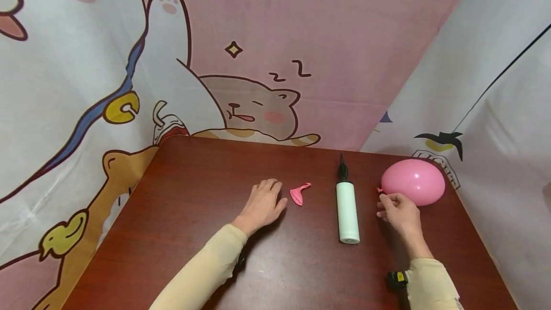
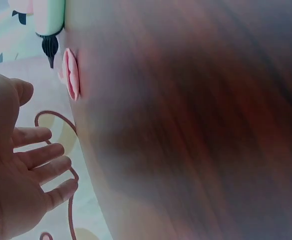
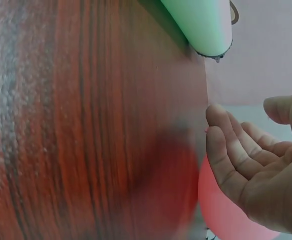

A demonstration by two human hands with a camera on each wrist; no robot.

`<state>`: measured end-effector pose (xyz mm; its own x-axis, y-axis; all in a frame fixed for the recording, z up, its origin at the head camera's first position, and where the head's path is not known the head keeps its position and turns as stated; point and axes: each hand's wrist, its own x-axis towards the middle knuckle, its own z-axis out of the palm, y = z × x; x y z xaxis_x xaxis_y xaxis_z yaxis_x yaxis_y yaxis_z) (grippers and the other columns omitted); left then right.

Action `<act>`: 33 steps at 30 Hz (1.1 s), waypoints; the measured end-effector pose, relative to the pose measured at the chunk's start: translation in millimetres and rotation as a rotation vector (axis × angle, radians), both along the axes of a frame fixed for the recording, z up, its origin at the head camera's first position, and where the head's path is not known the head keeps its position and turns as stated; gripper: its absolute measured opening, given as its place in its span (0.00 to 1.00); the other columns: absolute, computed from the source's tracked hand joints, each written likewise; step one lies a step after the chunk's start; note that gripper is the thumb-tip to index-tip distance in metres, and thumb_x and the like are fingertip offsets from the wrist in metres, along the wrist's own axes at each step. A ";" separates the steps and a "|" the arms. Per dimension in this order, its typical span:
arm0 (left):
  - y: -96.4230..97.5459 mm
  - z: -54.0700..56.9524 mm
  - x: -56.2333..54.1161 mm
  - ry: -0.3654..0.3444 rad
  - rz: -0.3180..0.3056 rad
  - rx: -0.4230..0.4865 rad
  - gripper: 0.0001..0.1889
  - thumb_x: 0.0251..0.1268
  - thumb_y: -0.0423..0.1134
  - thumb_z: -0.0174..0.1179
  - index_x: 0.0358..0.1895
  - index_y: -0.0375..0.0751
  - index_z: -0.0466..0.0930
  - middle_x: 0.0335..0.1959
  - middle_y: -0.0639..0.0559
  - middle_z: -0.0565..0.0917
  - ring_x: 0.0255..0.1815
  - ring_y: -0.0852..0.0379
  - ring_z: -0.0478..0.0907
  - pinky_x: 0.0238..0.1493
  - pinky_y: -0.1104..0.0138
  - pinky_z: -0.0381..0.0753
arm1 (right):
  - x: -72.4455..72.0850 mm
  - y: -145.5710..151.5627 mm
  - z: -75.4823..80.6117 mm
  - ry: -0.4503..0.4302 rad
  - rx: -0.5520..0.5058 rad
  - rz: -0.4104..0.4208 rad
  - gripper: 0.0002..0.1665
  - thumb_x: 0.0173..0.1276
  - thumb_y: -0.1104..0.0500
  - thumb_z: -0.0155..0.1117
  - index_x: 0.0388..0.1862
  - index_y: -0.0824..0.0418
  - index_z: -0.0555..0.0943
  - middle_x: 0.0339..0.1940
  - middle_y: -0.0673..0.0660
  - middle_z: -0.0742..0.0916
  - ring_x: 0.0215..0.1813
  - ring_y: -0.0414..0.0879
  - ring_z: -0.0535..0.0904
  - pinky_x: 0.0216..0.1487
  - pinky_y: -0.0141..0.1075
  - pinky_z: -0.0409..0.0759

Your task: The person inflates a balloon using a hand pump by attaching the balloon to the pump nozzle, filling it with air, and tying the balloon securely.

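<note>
Two cream sleeves (image 1: 432, 283) extended over the dark reddish-brown table (image 1: 310, 271), with a black device (image 1: 397, 279) bearing a yellow patch at the right wrist. Between the forearms lay a pale green pump (image 1: 347, 212), its black tapered nozzle pointing toward the wall. The right hand (image 1: 400, 214), thumb apart from loosely bent fingers, was just beside the knotted neck of an inflated balloon (image 1: 415, 181); whether it touched the rubber could not be told. The left hand (image 1: 260, 207) was palm down, fingers relaxed and thumb spread, near a limp balloon (image 1: 297, 196) that lay left of the pump, flat and coral pink with a narrow curled neck. The inflated one, glossy, egg-shaped and brighter pink, sat near the table's far right corner. Only the head view showed its full outline and knot; the right wrist view caught part of it behind the fingers, but revealed the bare palm. The left wrist view exposed the other bare palm and a crease along the limp balloon. Beyond hung a cartoon-printed cloth (image 1: 344, 37).
</note>
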<state>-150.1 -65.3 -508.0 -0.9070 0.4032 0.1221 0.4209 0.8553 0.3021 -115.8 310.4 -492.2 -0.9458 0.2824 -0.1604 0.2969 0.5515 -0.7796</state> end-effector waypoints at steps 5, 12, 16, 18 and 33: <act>18.2 -0.5 -2.1 0.024 -0.030 -0.003 0.23 0.75 0.50 0.57 0.64 0.40 0.78 0.65 0.44 0.78 0.67 0.45 0.74 0.62 0.50 0.75 | -1.3 -5.9 -1.3 0.020 -0.004 0.041 0.25 0.82 0.50 0.54 0.56 0.72 0.77 0.46 0.72 0.88 0.32 0.45 0.89 0.33 0.33 0.87; 40.3 -4.3 -6.2 0.047 -0.045 0.031 0.15 0.75 0.46 0.56 0.55 0.42 0.80 0.59 0.47 0.80 0.61 0.47 0.76 0.57 0.53 0.76 | -2.0 -17.7 -2.4 0.009 0.014 0.098 0.25 0.81 0.49 0.58 0.54 0.71 0.78 0.45 0.71 0.88 0.32 0.49 0.88 0.33 0.36 0.87; 50.1 -5.9 -9.8 0.035 -0.049 0.030 0.15 0.76 0.47 0.57 0.55 0.43 0.81 0.59 0.47 0.80 0.61 0.48 0.76 0.57 0.54 0.76 | -1.5 -22.6 -3.1 0.000 0.019 0.117 0.26 0.80 0.47 0.58 0.55 0.71 0.77 0.46 0.71 0.88 0.32 0.50 0.89 0.33 0.36 0.87; 54.3 -7.8 -11.6 0.024 -0.052 0.021 0.16 0.75 0.47 0.57 0.58 0.45 0.81 0.61 0.47 0.79 0.63 0.47 0.75 0.58 0.54 0.75 | -1.1 -24.2 -3.9 -0.007 0.019 0.124 0.27 0.80 0.46 0.59 0.55 0.71 0.77 0.46 0.70 0.89 0.32 0.50 0.88 0.33 0.36 0.87; 68.4 -14.2 -16.7 -0.009 -0.044 -0.093 0.19 0.74 0.50 0.57 0.62 0.49 0.83 0.65 0.47 0.79 0.63 0.47 0.74 0.59 0.53 0.74 | -0.5 -42.8 -8.3 -0.053 0.129 0.208 0.38 0.74 0.41 0.65 0.62 0.74 0.72 0.49 0.71 0.86 0.41 0.54 0.86 0.38 0.42 0.85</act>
